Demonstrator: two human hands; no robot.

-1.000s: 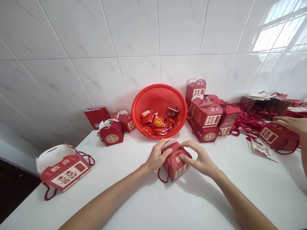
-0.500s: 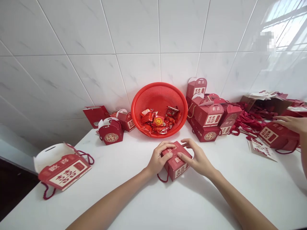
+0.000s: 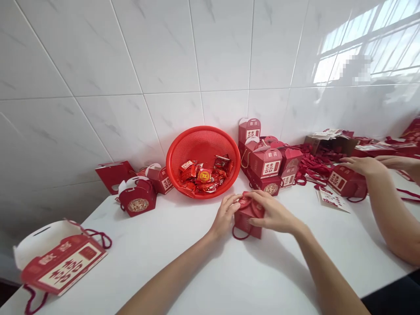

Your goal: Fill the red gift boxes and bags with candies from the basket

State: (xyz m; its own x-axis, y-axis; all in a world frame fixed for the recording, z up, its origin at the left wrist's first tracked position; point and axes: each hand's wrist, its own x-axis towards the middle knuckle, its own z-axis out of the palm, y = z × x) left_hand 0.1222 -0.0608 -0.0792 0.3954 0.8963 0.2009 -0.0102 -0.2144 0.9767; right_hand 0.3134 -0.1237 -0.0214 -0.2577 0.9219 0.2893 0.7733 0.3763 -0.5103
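Note:
A small red gift box (image 3: 244, 223) with a dark red cord handle stands on the white table, its rounded top flaps raised. My left hand (image 3: 225, 215) holds its left side, with the fingertips on a top flap. Curled over the top and right side, my right hand (image 3: 274, 212) has its thumb against the near face. Part of the box is hidden behind the fingers. Just behind it, a red plastic basket (image 3: 171, 175) leans against the wall and contains several red-wrapped candies (image 3: 205, 176).
Stacked red boxes (image 3: 265, 162) stand right of the basket. More boxes (image 3: 137, 197) sit to the left, and an open-topped box (image 3: 62, 262) is at the near left. On the right, another person's hands (image 3: 364, 166) are at a red box (image 3: 346, 181) beside a flat card (image 3: 333, 200).
The box has been turned and its top flaps now stand up between my hands. My view has swung right. A second hand of the other person has come into view.

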